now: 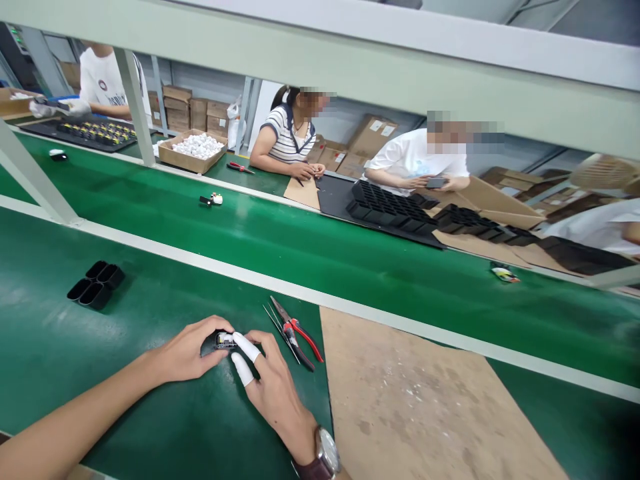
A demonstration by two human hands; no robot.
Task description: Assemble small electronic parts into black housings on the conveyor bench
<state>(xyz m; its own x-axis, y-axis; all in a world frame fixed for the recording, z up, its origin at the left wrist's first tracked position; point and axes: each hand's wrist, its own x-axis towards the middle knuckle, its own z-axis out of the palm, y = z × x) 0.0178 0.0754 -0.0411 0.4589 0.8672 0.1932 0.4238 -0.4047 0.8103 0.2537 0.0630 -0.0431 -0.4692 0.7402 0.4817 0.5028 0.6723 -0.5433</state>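
Low over the green bench, a small black plastic housing [226,341] has its open end toward me, with a circuit board and pale parts inside. My left hand [193,348] grips its left side between thumb and fingers. At its right side is my right hand [273,380], with white finger cots on the thumb and index finger. The index tip touches the housing's rim, and the other fingers curl behind it, partly hidden. Long-nose pliers [295,333] with red and black handles lie just right of my hands, beside thin metal tweezers [281,332].
Several empty black housings [96,285] stand at the left. A stained cardboard sheet [415,393] covers the bench at right. Beyond a pale rail runs a green conveyor belt [300,233] carrying small assemblies [213,199]. Co-workers sit across it. A frame post [40,173] slants at left.
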